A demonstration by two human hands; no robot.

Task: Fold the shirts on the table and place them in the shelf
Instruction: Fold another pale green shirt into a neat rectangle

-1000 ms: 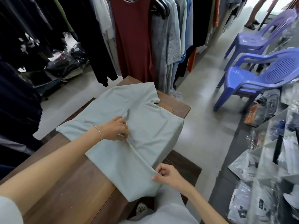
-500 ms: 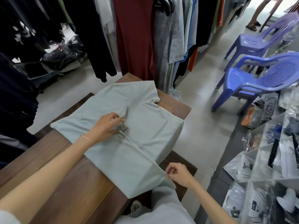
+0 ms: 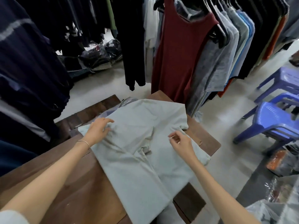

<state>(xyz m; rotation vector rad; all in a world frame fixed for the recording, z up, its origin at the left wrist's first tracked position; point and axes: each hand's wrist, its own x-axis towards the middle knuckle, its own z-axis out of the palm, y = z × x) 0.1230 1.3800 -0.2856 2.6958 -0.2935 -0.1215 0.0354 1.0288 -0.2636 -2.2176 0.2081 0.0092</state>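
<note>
A pale grey-green shirt (image 3: 142,159) lies spread on the brown wooden table (image 3: 77,183), its lower end hanging over the near edge. My left hand (image 3: 99,129) rests on the shirt's left part with loosely spread fingers, bunching the cloth slightly. My right hand (image 3: 180,142) hovers over the shirt's right side near the sleeve, fingers loosely curled, holding nothing that I can see. A small grey label (image 3: 146,149) shows near the shirt's middle seam.
Racks of hanging clothes, with a dark red dress (image 3: 181,59), stand just beyond the table. Blue plastic chairs (image 3: 271,120) are on the right. Plastic-wrapped goods (image 3: 275,207) fill the lower right; bagged clothes (image 3: 97,57) lie on the floor at the back.
My right hand let go of the shirt's lower corner and rose to its right sleeve area. My left hand slid left from the middle seam. The view tilted up.
</note>
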